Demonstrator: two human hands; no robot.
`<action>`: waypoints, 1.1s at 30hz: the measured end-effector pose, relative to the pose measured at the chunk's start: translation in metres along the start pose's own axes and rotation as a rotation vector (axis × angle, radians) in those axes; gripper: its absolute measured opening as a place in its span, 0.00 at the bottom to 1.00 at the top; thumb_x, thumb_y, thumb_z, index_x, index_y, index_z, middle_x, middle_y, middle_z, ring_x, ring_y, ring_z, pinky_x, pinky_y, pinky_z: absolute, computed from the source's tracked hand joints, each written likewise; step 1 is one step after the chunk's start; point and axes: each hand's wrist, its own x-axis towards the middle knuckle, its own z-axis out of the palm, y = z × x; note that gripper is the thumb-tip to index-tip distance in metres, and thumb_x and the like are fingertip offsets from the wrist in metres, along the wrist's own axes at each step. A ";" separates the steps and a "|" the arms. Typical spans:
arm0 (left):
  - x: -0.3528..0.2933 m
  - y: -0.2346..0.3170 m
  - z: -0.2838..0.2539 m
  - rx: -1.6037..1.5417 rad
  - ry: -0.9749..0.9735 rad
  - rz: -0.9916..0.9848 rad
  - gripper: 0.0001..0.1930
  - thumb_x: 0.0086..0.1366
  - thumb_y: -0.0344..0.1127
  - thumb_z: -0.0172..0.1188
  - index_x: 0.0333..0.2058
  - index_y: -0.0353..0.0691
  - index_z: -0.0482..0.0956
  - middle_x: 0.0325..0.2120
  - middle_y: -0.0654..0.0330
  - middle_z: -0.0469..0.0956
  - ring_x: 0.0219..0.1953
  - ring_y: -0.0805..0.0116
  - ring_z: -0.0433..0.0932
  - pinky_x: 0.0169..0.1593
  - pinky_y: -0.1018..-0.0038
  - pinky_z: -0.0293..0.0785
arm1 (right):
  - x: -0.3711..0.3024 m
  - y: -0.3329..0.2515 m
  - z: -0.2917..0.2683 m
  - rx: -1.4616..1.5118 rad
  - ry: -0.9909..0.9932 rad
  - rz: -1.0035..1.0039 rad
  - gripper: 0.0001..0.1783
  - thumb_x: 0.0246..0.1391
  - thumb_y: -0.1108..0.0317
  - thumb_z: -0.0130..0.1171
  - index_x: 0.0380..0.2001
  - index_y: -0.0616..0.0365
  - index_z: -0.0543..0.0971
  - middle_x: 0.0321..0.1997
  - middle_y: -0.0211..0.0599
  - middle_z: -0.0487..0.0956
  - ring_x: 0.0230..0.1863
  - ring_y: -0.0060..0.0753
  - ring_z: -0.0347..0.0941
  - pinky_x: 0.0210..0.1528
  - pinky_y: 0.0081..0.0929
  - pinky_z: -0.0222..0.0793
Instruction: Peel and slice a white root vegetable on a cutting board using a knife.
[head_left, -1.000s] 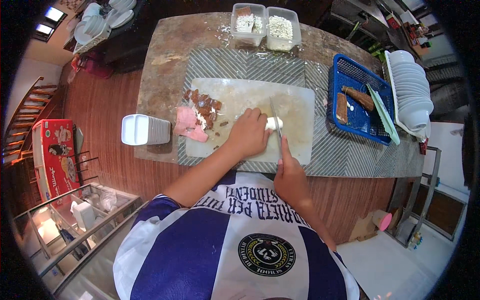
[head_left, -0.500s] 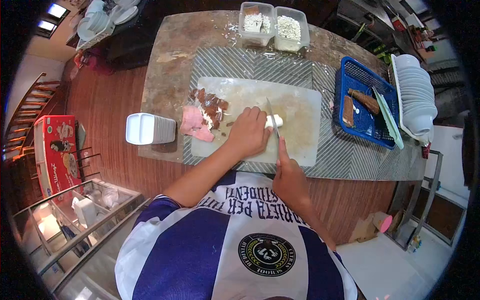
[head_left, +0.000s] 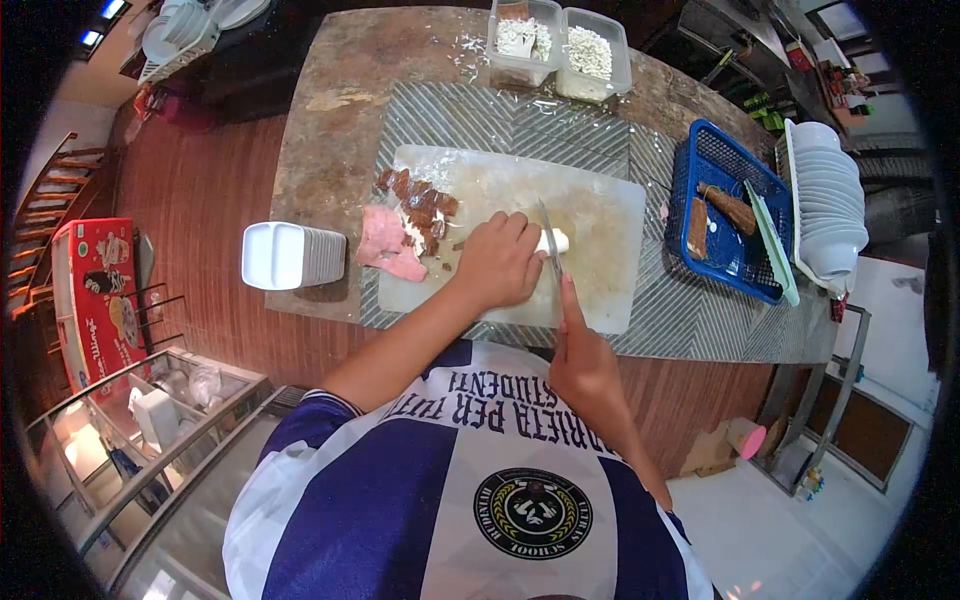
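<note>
My left hand [head_left: 500, 262] presses with curled fingers on a short white cylinder, perhaps peeled root [head_left: 558, 241], on a white cutting board [head_left: 607, 205]. In my right hand [head_left: 586, 358] is a knife [head_left: 555, 262], forefinger stretched along it. Its blade crosses the white piece just right of my left fingertips. What lies under the left fingers is hidden. Brown peel-like scraps [head_left: 432, 212] with white undersides are heaped at the board's left, beside a flat pink piece [head_left: 388, 246].
Two clear tubs of white bits [head_left: 590, 52] stand at the table's far edge. To the right are a blue basket [head_left: 738, 140] holding brown tapered pieces [head_left: 730, 207] and a green-edged board, plus a rack of white bowls [head_left: 830, 195]. Stacked white trays [head_left: 275, 255] sit at left.
The whole view has shifted slightly. Both hands, the knife and the white piece keep nearly the same places on the board.
</note>
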 end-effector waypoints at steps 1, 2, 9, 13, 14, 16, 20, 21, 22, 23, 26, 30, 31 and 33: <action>0.000 0.000 0.000 -0.003 0.002 -0.006 0.11 0.58 0.37 0.63 0.34 0.38 0.72 0.32 0.52 0.71 0.34 0.50 0.73 0.36 0.57 0.72 | -0.004 0.003 0.001 0.056 0.051 -0.066 0.38 0.66 0.76 0.46 0.76 0.53 0.48 0.25 0.63 0.78 0.30 0.72 0.75 0.33 0.56 0.70; 0.000 0.000 -0.001 0.000 -0.004 -0.010 0.12 0.58 0.37 0.63 0.34 0.38 0.72 0.32 0.52 0.71 0.34 0.50 0.73 0.36 0.57 0.72 | -0.005 0.007 0.003 0.052 0.047 -0.066 0.38 0.66 0.76 0.46 0.76 0.53 0.48 0.25 0.63 0.78 0.30 0.72 0.75 0.33 0.56 0.70; 0.000 -0.001 -0.001 0.004 -0.027 -0.007 0.11 0.58 0.38 0.62 0.34 0.38 0.73 0.32 0.53 0.71 0.34 0.51 0.73 0.36 0.58 0.72 | -0.003 0.015 0.012 0.094 0.198 -0.220 0.45 0.55 0.83 0.51 0.75 0.58 0.51 0.21 0.55 0.77 0.22 0.58 0.76 0.28 0.51 0.71; 0.001 0.000 0.000 0.003 -0.019 -0.005 0.12 0.58 0.38 0.62 0.34 0.38 0.73 0.32 0.53 0.71 0.34 0.51 0.73 0.36 0.58 0.72 | -0.003 0.014 0.010 0.080 0.195 -0.183 0.44 0.57 0.81 0.52 0.76 0.57 0.51 0.20 0.53 0.76 0.21 0.57 0.75 0.27 0.51 0.71; 0.002 0.001 -0.001 0.005 -0.030 -0.016 0.12 0.58 0.38 0.62 0.34 0.38 0.73 0.32 0.53 0.71 0.34 0.51 0.73 0.36 0.58 0.72 | -0.002 0.015 0.010 0.082 0.198 -0.180 0.44 0.57 0.81 0.52 0.76 0.57 0.51 0.20 0.53 0.76 0.21 0.57 0.75 0.27 0.51 0.71; 0.003 0.001 -0.002 0.004 -0.041 -0.027 0.12 0.58 0.38 0.62 0.34 0.37 0.73 0.32 0.53 0.71 0.35 0.51 0.73 0.36 0.58 0.72 | -0.001 0.016 0.010 -0.066 0.156 -0.131 0.44 0.58 0.79 0.54 0.76 0.56 0.51 0.19 0.52 0.75 0.21 0.56 0.75 0.25 0.50 0.70; 0.002 -0.002 -0.001 0.011 -0.058 -0.031 0.12 0.58 0.39 0.63 0.35 0.38 0.74 0.32 0.53 0.71 0.36 0.52 0.73 0.36 0.58 0.72 | -0.001 0.022 0.011 -0.090 0.204 -0.264 0.44 0.58 0.78 0.54 0.76 0.57 0.50 0.18 0.51 0.75 0.21 0.55 0.75 0.25 0.50 0.70; 0.002 -0.002 -0.001 0.010 -0.053 -0.027 0.12 0.58 0.40 0.62 0.34 0.38 0.74 0.32 0.54 0.71 0.36 0.52 0.74 0.36 0.58 0.72 | -0.001 0.021 0.010 -0.060 0.195 -0.257 0.45 0.57 0.79 0.54 0.76 0.58 0.50 0.18 0.51 0.75 0.20 0.56 0.75 0.25 0.50 0.70; 0.003 -0.003 -0.001 0.006 -0.053 -0.031 0.12 0.58 0.40 0.62 0.34 0.38 0.74 0.32 0.54 0.71 0.36 0.52 0.74 0.36 0.58 0.72 | 0.000 0.020 0.009 -0.030 0.186 -0.252 0.45 0.57 0.79 0.54 0.75 0.59 0.49 0.17 0.51 0.74 0.20 0.56 0.74 0.25 0.51 0.70; 0.003 -0.002 -0.001 0.014 -0.069 -0.037 0.12 0.58 0.40 0.62 0.34 0.38 0.74 0.32 0.54 0.71 0.37 0.52 0.74 0.36 0.58 0.72 | 0.000 0.021 0.009 -0.034 0.181 -0.250 0.45 0.57 0.79 0.54 0.75 0.59 0.49 0.17 0.51 0.74 0.20 0.56 0.74 0.25 0.51 0.70; 0.002 -0.003 0.001 0.012 -0.089 -0.050 0.12 0.58 0.40 0.63 0.35 0.39 0.74 0.33 0.54 0.72 0.37 0.52 0.73 0.37 0.57 0.72 | 0.002 0.023 0.011 -0.008 0.173 -0.272 0.44 0.57 0.79 0.53 0.75 0.60 0.48 0.17 0.52 0.75 0.19 0.58 0.74 0.25 0.52 0.70; 0.000 -0.006 0.004 -0.040 -0.035 -0.018 0.12 0.57 0.38 0.64 0.35 0.39 0.74 0.33 0.53 0.72 0.37 0.51 0.73 0.38 0.56 0.71 | -0.001 0.010 -0.002 -0.014 0.074 -0.158 0.42 0.62 0.78 0.49 0.76 0.54 0.46 0.21 0.56 0.77 0.22 0.63 0.76 0.27 0.54 0.70; 0.000 -0.007 0.004 -0.043 -0.035 -0.023 0.12 0.57 0.38 0.64 0.35 0.39 0.74 0.33 0.53 0.72 0.37 0.51 0.73 0.38 0.56 0.71 | -0.002 0.006 -0.007 -0.018 0.023 -0.081 0.41 0.65 0.76 0.48 0.77 0.47 0.46 0.25 0.60 0.78 0.25 0.66 0.77 0.29 0.54 0.71; -0.001 -0.008 0.004 -0.073 -0.024 -0.015 0.12 0.56 0.38 0.64 0.34 0.39 0.74 0.33 0.53 0.72 0.37 0.50 0.73 0.39 0.56 0.71 | -0.002 -0.001 -0.016 -0.005 -0.021 -0.047 0.41 0.65 0.75 0.47 0.77 0.48 0.45 0.26 0.61 0.79 0.25 0.68 0.77 0.30 0.55 0.71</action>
